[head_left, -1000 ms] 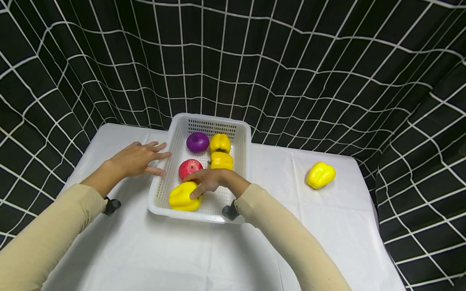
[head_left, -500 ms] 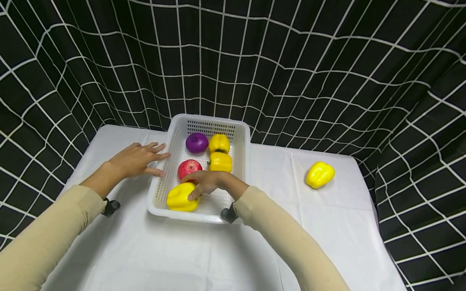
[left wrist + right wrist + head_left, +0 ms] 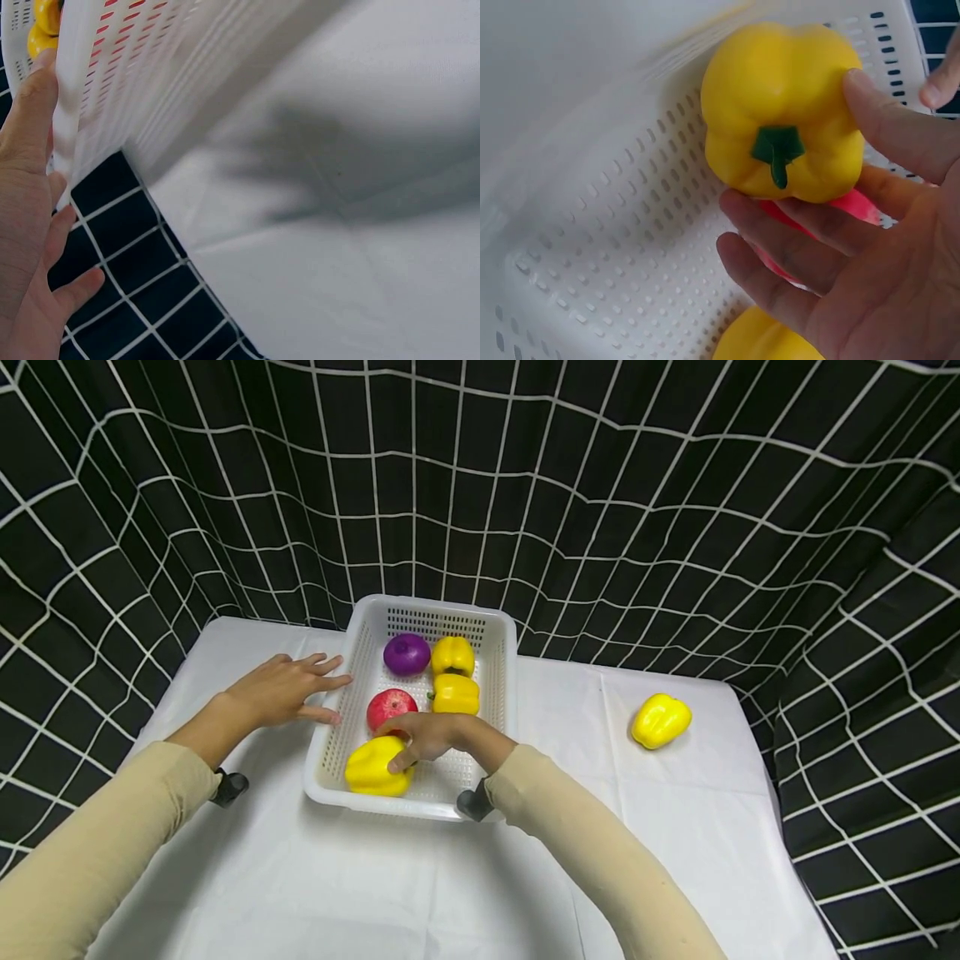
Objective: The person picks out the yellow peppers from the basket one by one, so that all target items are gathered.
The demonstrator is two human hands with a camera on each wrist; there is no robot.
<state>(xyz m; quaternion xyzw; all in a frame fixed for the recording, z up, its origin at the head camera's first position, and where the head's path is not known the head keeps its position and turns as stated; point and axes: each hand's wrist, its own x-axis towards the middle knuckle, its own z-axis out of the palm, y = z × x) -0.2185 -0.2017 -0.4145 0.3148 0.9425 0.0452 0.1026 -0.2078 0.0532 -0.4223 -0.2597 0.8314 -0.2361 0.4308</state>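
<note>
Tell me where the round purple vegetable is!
In the head view, the round purple vegetable sits inside the white plastic basket at its far end, left of a yellow bell pepper.

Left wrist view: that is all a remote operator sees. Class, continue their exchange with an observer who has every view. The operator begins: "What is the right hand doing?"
Observer: The right hand grips a yellow pepper inside the basket.
Operator: Can you see that pepper's stem?
Observer: Yes, its green stem faces the right wrist camera.
Operator: Does anything lie outside the basket, on the right?
Observer: Another pepper, also yellow, lies alone on the white cloth there.
</note>
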